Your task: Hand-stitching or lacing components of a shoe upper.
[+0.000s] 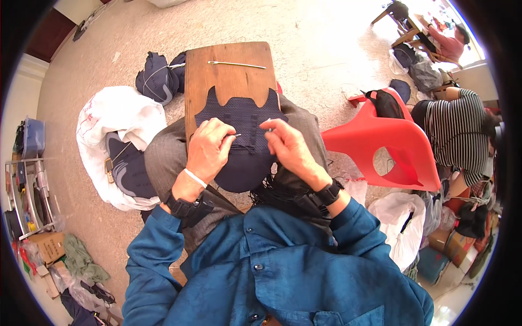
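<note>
A navy knitted shoe upper (242, 111) lies flat over my lap and the near part of a wooden board (228, 51). Its rounded end points toward me, and a dark cord crosses its middle. On the left side of the upper, my left hand (209, 149) is closed in a pinch, a small pale tip showing beyond the thumb. My right hand (291, 146) pinches over the right side, with a tiny light bit at the index finger; what either hand holds is too small to name. A long metal needle (236, 64) rests across the board's far part.
Left of my knee sits a white sack (119, 114) with dark uppers; a tied navy bundle (157, 79) lies beyond it. At right stands a red plastic stool (375, 144) bearing a black item. A person in a striped top (457, 133) and another person (448, 43) are farther right.
</note>
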`<state>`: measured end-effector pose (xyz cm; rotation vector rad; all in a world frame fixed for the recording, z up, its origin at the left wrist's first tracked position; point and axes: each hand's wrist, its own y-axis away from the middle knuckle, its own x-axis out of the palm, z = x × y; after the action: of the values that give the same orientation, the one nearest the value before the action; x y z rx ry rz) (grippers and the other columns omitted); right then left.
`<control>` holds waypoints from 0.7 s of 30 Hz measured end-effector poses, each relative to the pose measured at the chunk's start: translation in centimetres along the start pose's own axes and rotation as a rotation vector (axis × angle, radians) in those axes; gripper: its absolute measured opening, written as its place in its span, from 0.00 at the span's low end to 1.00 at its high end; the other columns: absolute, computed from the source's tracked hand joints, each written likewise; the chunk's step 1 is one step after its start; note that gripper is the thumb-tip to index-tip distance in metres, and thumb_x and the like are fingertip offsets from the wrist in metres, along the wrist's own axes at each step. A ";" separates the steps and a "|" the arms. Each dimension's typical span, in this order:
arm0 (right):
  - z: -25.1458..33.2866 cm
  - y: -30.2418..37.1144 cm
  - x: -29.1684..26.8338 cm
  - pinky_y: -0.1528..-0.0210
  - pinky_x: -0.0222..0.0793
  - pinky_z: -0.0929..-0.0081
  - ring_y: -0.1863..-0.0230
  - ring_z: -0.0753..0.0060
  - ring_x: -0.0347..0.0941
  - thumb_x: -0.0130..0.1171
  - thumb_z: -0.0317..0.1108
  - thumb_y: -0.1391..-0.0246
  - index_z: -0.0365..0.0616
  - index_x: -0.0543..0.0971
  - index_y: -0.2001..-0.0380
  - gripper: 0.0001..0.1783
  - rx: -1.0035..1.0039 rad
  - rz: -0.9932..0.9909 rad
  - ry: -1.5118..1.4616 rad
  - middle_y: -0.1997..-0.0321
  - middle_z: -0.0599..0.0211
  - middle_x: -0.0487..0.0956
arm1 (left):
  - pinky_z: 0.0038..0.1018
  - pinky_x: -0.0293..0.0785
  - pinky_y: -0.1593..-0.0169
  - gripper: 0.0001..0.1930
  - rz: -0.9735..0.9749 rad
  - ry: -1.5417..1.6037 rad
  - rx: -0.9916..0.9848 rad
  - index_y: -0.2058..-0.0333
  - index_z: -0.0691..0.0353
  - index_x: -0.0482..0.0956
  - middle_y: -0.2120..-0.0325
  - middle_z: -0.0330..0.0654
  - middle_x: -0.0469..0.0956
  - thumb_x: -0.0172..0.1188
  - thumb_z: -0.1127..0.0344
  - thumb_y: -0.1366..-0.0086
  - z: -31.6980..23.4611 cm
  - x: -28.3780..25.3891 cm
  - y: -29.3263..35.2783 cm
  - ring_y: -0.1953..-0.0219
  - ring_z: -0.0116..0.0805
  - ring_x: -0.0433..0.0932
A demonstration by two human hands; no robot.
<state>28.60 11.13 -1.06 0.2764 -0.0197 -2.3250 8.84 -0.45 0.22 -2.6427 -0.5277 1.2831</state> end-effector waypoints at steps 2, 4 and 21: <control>0.3 0.9 0.1 0.72 0.69 0.72 0.77 0.73 0.73 0.55 0.27 0.36 0.41 0.74 0.48 0.13 -0.023 0.035 0.101 0.80 0.65 0.74 | 0.36 0.72 0.57 0.04 -0.019 0.003 0.051 0.68 0.61 0.82 0.71 0.41 0.77 0.66 0.74 0.43 -0.5 1.0 -0.1 0.63 0.43 0.77; 0.4 1.6 0.3 0.68 0.73 0.56 0.70 0.45 0.79 0.54 0.27 0.36 0.40 0.74 0.51 0.11 -0.083 -0.006 0.295 0.75 0.48 0.78 | 0.36 0.70 0.57 0.04 -0.001 0.004 0.070 0.69 0.59 0.82 0.70 0.40 0.78 0.66 0.73 0.43 -0.4 2.1 -0.2 0.63 0.42 0.76; -0.4 -0.9 0.7 0.66 0.74 0.47 0.68 0.40 0.79 0.55 0.31 0.44 0.41 0.75 0.70 0.05 -0.196 0.005 0.761 0.75 0.46 0.79 | 0.36 0.64 0.52 0.07 0.060 0.105 -0.097 0.68 0.52 0.84 0.68 0.35 0.75 0.71 0.66 0.46 0.6 3.5 0.1 0.58 0.38 0.74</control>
<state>27.61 11.27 -1.69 1.0297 0.5739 -2.0588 10.38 0.76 -2.71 -2.8072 -0.5103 1.1547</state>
